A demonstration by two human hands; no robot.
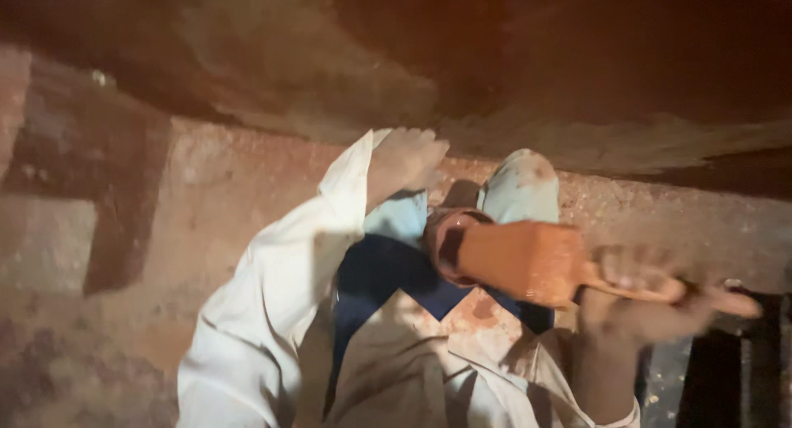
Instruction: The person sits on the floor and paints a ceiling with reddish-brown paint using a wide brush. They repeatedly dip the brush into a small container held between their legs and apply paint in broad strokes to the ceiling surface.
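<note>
Orange mud all over our wooden trowel, our right hand wrapped tight round its handle above our knees, our left hand pressed flat against the reddish wall, holding nothing, bit blurry

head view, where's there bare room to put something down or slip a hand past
Bare room: the reddish dirt ground left of the white sleeve, bordered by grey stone blocks. Also the gritty strip above the right hand. Crowded: the middle, where the orange flat-bladed wooden tool, left hand and pale blue knees bunch together.
</note>
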